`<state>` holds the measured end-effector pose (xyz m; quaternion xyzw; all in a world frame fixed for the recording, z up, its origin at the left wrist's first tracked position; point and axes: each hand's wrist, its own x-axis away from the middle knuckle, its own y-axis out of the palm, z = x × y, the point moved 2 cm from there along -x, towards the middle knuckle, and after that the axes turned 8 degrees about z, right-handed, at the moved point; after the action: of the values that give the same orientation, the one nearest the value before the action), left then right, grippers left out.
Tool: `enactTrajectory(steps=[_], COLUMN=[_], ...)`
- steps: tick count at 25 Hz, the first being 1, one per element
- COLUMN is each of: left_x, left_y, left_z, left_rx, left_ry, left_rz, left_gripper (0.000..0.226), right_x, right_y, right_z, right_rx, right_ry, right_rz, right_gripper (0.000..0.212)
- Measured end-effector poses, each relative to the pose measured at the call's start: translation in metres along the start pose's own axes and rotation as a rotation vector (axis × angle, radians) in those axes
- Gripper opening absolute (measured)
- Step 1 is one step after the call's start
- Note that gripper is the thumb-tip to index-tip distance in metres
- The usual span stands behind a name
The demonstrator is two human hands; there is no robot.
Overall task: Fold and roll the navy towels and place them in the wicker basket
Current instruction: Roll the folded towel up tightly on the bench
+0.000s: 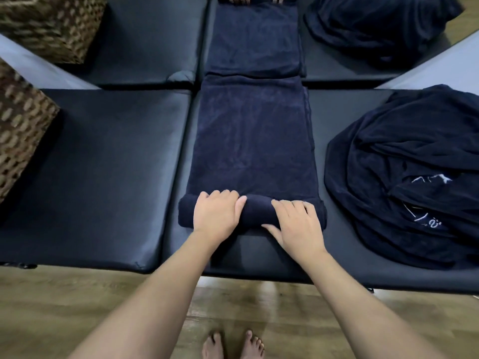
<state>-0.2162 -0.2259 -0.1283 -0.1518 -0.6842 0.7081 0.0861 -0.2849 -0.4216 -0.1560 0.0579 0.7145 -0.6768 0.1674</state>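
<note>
We see long folded navy terry towel point(252, 141) lying flat on black padded table point(108, 161), near end rolled into cylinder. Left hand point(217, 216) and right hand point(298, 224) sit side by side on roll, fingers curled over its top, thumbs at near side. Brown woven wicker basket point(22, 130) stands far left of left hand. Heap of unfolded navy towels point(404, 182) lies right of right hand.

Soft, matt navy terry-cloth towel point(252, 141) lies on a tabletop point(103, 156) padded in smooth, slightly glossy black vinyl. A coarse woven wicker basket point(20, 130) sits nearby. The floor point(77, 294) is smooth wood-grain planking.
</note>
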Motion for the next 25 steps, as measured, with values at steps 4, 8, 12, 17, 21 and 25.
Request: enactTrajectory(steps=[4,8,12,17,21,25], left_x=[-0.024,-0.006,-0.056,-0.114,-0.114,-0.098], left_y=[-0.003,0.007,0.009,-0.001,0.001,0.003], left_z=[-0.005,0.009,0.002,0.000,-0.003,0.004], left_rx=[0.073,0.028,-0.015,0.084,0.107,0.077], left_ry=[-0.018,0.143,0.137,0.060,0.041,0.124], left_rz=[-0.021,0.126,0.080,-0.237,-0.178,0.102], left_gripper=[0.056,0.056,0.067,0.057,0.045,0.028], right_x=[-0.050,-0.087,-0.116,-0.105,-0.110,-0.145], right_y=[-0.008,-0.012,-0.007,0.005,0.022,0.029], right_z=[0.022,0.037,0.043,-0.001,-0.002,0.015], right_rx=[-0.072,-0.337,-0.338,0.115,0.069,0.070], right_ry=[-0.041,0.080,0.210,0.210,0.184,0.148], right_rz=[-0.265,-0.591,-0.717,-0.193,-0.120,-0.222], right_gripper=[0.078,0.053,0.058,0.039,0.038,0.043])
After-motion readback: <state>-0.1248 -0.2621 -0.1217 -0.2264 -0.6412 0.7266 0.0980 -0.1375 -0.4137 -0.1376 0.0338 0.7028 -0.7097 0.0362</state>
